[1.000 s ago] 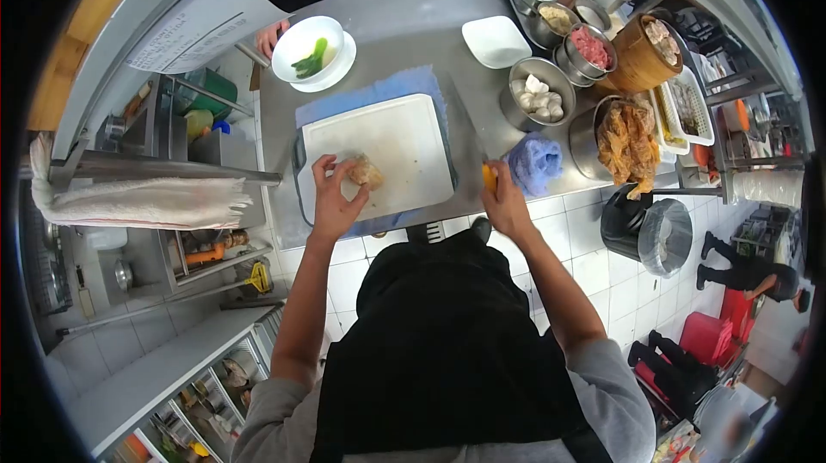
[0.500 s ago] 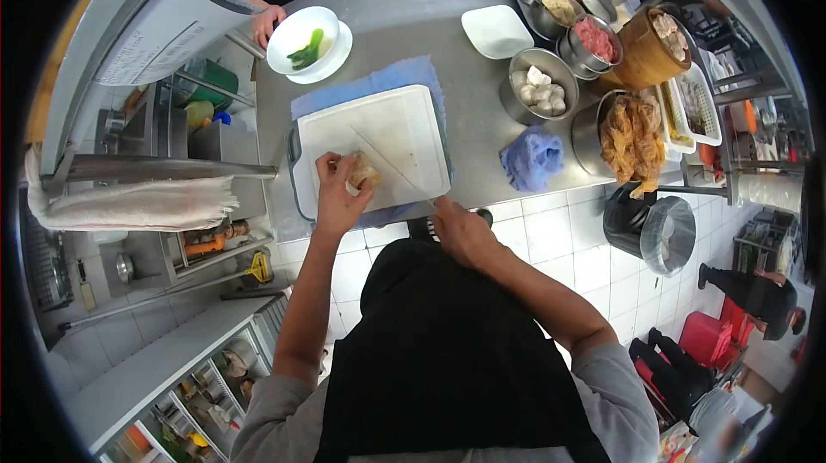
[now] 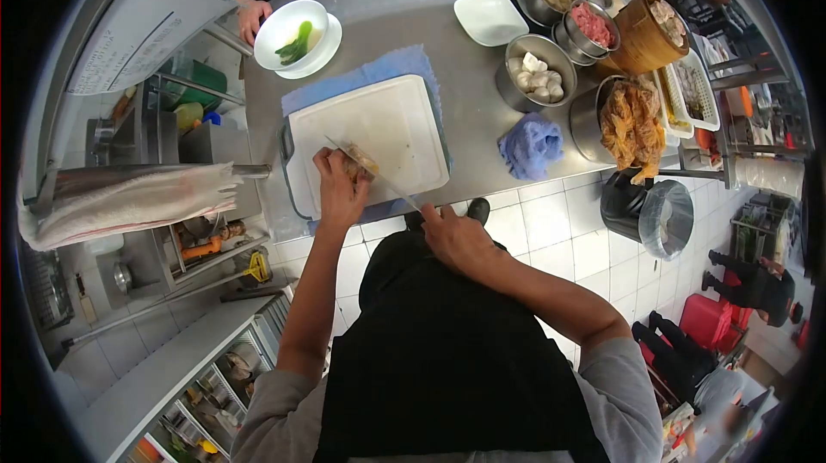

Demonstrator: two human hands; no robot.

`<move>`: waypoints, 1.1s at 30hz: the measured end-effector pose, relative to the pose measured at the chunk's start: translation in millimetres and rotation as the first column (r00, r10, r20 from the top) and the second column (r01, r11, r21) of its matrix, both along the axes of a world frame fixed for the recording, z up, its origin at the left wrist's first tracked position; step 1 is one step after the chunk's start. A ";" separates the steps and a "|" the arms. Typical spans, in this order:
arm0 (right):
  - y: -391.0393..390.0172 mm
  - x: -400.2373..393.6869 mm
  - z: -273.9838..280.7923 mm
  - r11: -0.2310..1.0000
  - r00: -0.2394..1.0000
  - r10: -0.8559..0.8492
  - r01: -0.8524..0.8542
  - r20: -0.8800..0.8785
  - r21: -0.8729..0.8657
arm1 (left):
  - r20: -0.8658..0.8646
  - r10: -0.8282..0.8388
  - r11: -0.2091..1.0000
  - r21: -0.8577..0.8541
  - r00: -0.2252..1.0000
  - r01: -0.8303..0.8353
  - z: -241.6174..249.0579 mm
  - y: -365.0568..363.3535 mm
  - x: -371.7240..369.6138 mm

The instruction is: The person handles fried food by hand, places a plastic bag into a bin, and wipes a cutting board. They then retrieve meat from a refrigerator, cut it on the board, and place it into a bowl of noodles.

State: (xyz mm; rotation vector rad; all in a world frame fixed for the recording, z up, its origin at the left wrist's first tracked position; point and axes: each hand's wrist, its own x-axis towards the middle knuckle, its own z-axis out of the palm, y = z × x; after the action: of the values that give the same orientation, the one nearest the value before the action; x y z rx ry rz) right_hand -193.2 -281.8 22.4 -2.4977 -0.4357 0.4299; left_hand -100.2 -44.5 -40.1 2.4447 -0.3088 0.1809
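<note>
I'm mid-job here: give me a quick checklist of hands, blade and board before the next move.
1. Knife held in the right hand: ok, though the hand covers the handle.
2. Piece of food held on the board by the left hand: ok.
3. Left hand clear of the blade: cannot tell; the blade passes close by and the gap is unclear.
4. Cutting board lying on the spread blue cloth: ok.
5. Other person's hand away from the blade: ok, it is by the white bowl.
</note>
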 end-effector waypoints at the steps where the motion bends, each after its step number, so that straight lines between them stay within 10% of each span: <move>1: 1.2 0.3 -0.1 1.000 1.000 0.003 -0.004 -0.011 -0.017 | 0.007 -0.001 1.000 -0.031 1.000 0.001 0.1 -0.5 0.9; 33: 48.2 67.5 -13.8 0.998 0.988 -0.047 0.039 -0.147 -0.057 | 0.019 -0.012 0.987 -0.158 1.000 0.015 -10.9 5.1 17.5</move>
State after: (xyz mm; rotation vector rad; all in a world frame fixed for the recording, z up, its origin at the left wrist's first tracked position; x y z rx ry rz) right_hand -125.7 -233.6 8.6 -2.5005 -0.3147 0.6137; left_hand -82.7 -39.4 -50.9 2.2847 -0.3072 0.2139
